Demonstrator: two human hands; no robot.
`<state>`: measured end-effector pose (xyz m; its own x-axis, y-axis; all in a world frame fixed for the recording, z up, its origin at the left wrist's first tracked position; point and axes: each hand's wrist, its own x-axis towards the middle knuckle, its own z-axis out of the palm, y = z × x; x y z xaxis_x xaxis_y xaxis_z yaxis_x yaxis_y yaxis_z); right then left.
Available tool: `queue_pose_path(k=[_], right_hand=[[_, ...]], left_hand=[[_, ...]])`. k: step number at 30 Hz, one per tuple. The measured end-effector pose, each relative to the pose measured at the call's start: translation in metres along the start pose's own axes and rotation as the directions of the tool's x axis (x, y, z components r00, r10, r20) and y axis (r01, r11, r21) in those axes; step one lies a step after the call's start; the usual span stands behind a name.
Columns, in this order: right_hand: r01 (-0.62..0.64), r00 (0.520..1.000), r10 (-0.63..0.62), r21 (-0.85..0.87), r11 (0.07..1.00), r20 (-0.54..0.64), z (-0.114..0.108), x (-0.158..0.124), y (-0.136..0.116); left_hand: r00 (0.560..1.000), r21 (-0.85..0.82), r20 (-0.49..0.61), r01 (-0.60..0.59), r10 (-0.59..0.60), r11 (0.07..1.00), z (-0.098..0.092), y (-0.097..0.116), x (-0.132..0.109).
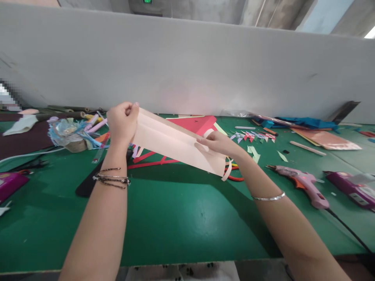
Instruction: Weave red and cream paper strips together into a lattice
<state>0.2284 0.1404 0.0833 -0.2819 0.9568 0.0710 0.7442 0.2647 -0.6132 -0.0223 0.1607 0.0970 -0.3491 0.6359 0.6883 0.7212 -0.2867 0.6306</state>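
two bare hands hold a pale peach paper sheet (172, 141) raised over the green bench (181, 226), its long face sloping down toward the right. the left hand (122, 123) has its fingers curled in, pinching the upper left corner between thumb and forefinger. the right hand (221, 143) reaches over the top edge with fingers stretched along the face; its thumb is hidden, so i cannot tell if it pinches the sheet. long creases run lengthwise, and a thin curled strip (227, 171) hangs at the right end.

the step in hand looks to be handling or smoothing the creased sheet, not yet fixing it to anything. as i judge it, the next move calls for a firm left pinch and light, even pressure from the right, since thin paper could buckle or tear.

behind the sheet lies red paper (202, 125), with red strips (146, 157) partly covered below it. a pink glue gun (304, 185) rests right of the right forearm, apart from the sheet.
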Motion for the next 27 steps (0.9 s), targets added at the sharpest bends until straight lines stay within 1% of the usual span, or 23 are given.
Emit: queue_pose_path(k=[3,8,15,17,21,24,27], right_hand=[[0.012,1.000,-0.012,-0.008,1.000,-0.013,-0.0002,0.0006,0.0012],[-0.047,0.999,0.047,0.006,0.999,-0.026,-0.0030,0.0015,0.0024],[-0.052,0.998,0.054,0.082,0.995,-0.025,-0.0031,0.0019,0.0017],[-0.075,0.995,0.081,0.107,0.991,-0.054,-0.0035,0.0031,0.0031],[-0.161,0.975,0.178,0.134,0.978,-0.132,-0.0063,0.0033,0.0060],[-0.138,0.982,0.152,0.121,0.983,-0.111,-0.0082,0.0004,0.0064],[-0.101,0.994,0.102,0.033,0.994,-0.041,-0.0089,-0.0028,0.0059]], left_hand=[[1.000,0.001,0.000,0.011,-0.011,1.000,-0.0005,-0.0001,0.0002],[1.000,0.005,0.011,0.008,-0.008,1.000,-0.0014,0.0009,-0.0012],[1.000,0.000,0.023,0.003,-0.003,1.000,-0.0032,-0.0002,-0.0013],[1.000,0.003,0.019,0.000,0.000,1.000,-0.0044,-0.0002,-0.0012],[1.000,0.037,-0.005,-0.004,0.004,0.999,-0.0071,-0.0005,-0.0010],[1.000,0.044,0.001,0.001,-0.001,0.999,-0.0079,-0.0008,-0.0007],[1.000,0.048,0.002,0.010,-0.010,0.999,-0.0079,-0.0007,-0.0006]])
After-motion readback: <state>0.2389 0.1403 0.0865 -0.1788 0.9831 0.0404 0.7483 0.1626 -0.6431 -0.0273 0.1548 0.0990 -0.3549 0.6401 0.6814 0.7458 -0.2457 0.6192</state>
